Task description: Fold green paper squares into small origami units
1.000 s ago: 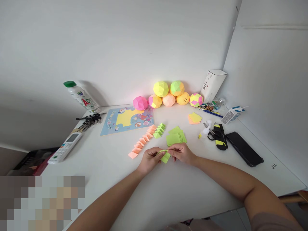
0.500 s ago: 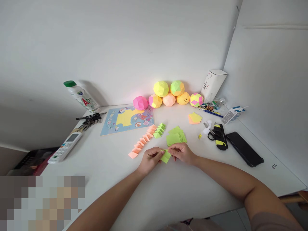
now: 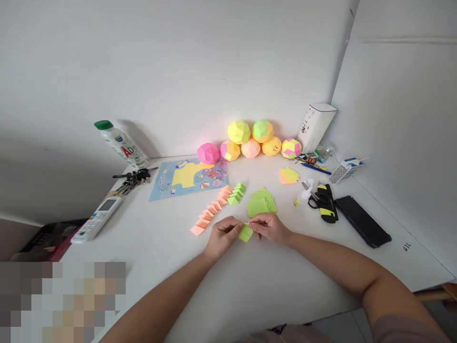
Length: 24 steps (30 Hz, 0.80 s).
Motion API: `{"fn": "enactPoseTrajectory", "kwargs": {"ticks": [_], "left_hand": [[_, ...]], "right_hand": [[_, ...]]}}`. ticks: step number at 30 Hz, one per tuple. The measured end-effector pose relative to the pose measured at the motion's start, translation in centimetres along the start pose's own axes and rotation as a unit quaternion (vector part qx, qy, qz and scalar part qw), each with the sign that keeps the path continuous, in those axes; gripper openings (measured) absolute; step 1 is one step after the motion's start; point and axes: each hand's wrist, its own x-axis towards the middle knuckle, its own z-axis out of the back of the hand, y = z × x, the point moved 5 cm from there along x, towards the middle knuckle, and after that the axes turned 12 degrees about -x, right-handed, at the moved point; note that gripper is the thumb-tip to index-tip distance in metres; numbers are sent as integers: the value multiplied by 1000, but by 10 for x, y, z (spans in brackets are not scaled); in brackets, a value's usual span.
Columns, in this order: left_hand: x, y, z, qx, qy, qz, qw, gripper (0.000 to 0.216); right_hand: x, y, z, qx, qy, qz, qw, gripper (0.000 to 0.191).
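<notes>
A small green paper square [image 3: 245,233] is pinched between both my hands just above the white table [image 3: 171,267]. My left hand [image 3: 222,236] grips its left edge with closed fingers. On the paper's right edge, my right hand [image 3: 268,227] pinches with thumb and forefinger. Just beyond my hands lies a loose pile of green paper squares [image 3: 261,204]. To its left a row of folded orange and green paper pieces [image 3: 217,207] runs diagonally across the table.
Several paper polyhedron balls [image 3: 250,140] stand against the back wall. A picture sheet [image 3: 189,178], keys [image 3: 132,178], a remote [image 3: 96,219] and a bottle [image 3: 119,143] lie left. Scissors [image 3: 323,202], a phone [image 3: 362,220], notes [image 3: 288,175], a white box [image 3: 316,126] sit right.
My fingers have shifted slightly on the green paper, which has tilted a little. Hands and arms stay in the same place.
</notes>
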Motion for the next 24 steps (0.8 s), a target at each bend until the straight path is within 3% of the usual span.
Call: {"fn": "enactPoseTrajectory", "kwargs": {"ticks": [12,24], "left_hand": [[1,9,-3,-10,18,2,1000,18],[0,5,-1,-66,-11,29,997,24]], "right_hand": [[0,0,0,-22,-1,4,1000,26],[0,-1,0,8,-12,-16,1000,27]]}}
